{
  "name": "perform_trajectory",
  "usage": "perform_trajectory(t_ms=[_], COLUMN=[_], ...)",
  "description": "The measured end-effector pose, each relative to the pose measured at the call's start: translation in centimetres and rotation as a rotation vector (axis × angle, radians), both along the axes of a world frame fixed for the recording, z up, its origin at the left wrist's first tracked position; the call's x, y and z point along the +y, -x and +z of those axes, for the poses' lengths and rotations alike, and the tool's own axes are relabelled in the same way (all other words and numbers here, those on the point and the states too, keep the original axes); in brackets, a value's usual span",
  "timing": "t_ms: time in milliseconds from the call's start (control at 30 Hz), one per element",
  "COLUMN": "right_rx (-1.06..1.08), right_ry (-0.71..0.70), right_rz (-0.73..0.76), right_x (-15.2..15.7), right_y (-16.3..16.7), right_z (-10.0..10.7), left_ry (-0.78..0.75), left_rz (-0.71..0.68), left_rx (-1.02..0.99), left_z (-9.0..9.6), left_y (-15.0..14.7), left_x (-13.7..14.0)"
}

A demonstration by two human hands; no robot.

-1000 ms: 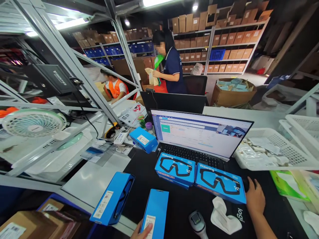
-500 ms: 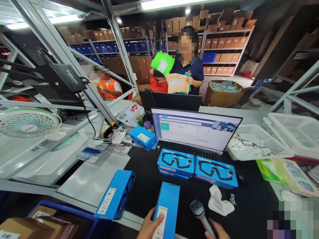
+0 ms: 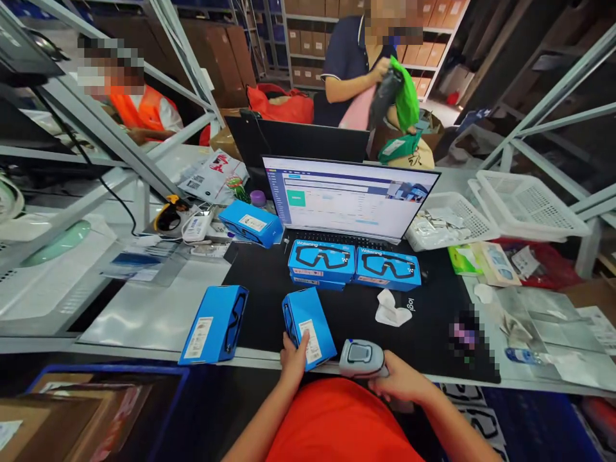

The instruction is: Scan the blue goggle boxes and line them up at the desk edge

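My left hand (image 3: 294, 360) grips the lower end of a blue eyewear box (image 3: 308, 307) that lies tilted at the desk's front edge, its white label facing up. In my right hand (image 3: 397, 378) is a grey barcode scanner (image 3: 362, 358), its head close to the right side of that box and apart from it. Another blue box (image 3: 206, 324) with a label rests to the left. Beyond my hands, "Wakening" boxes (image 3: 322, 256) showing goggles pictures stand before the monitor, with one more box (image 3: 387, 266) beside them.
A lit monitor (image 3: 346, 196) and keyboard stand at the back. White baskets (image 3: 534, 205) are on the right, and crumpled tissue (image 3: 392, 309) lies on the black mat. Lower left is a blue bin (image 3: 180, 391) of parcels. A person (image 3: 351, 51) handles bags behind the monitor; another wears an orange vest (image 3: 139, 106).
The view has tilted down. My right hand has lifted the scanner and turned its head left toward the held box. The box in my left hand has rotated, its far end leaning left.
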State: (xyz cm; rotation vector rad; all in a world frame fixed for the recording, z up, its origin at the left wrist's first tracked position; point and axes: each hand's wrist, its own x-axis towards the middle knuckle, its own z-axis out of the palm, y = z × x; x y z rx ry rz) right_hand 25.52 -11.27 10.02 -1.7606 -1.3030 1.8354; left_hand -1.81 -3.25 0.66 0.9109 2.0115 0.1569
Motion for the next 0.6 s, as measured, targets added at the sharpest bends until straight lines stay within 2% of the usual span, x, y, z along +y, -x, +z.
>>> perform_trajectory(t_ms=[167,400,500,600], right_rx=[0.019,0.135,0.117,0.103], right_ry=[-0.041,0.07,0.09,0.118], right_rz=[0.055,0.056,-0.009,-0.058], right_x=[0.9,2.0,1.8,1.2], right_y=[2.3,3.2,3.1,2.8], right_z=[1.4,2.2,1.7,0.1], left_ry=[-0.016,-0.042,-0.081,-0.14], left_rz=[-0.046,0.035,0.12,0.204], left_rx=[0.019,-0.064,-0.147,-0.275], left_z=[1.1,0.4,0.4,0.6], left_y=[-0.9,-0.4,0.6,2.5], left_x=[-0.1,-0.6,-0.5,-0.5])
